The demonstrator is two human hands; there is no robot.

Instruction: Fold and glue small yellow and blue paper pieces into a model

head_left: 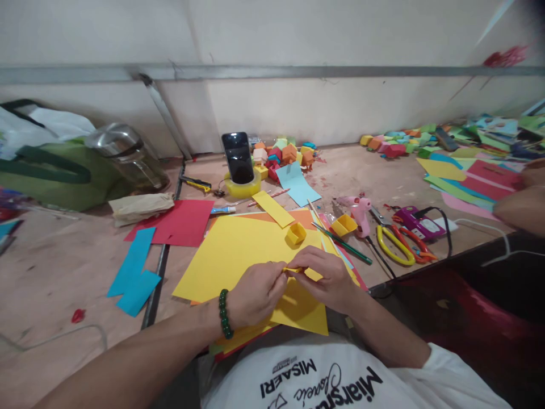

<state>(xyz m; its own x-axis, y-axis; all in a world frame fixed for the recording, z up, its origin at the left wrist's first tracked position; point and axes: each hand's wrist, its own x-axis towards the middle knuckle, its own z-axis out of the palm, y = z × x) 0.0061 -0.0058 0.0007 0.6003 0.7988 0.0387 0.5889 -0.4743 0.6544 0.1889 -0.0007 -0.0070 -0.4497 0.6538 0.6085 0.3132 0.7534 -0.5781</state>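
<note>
My view is softly lit, pale and a little hazy; my hands (293, 281) cast shadows on the yellow paper (221, 250); the far right corner is dark and blurred; straight edges bow near the margins.

The phone (238, 158) stands on the tape roll (243, 186), near the wall (281, 108); the bottle (130, 156) is left of it, the glue gun (361, 213) nearer, right.
</note>
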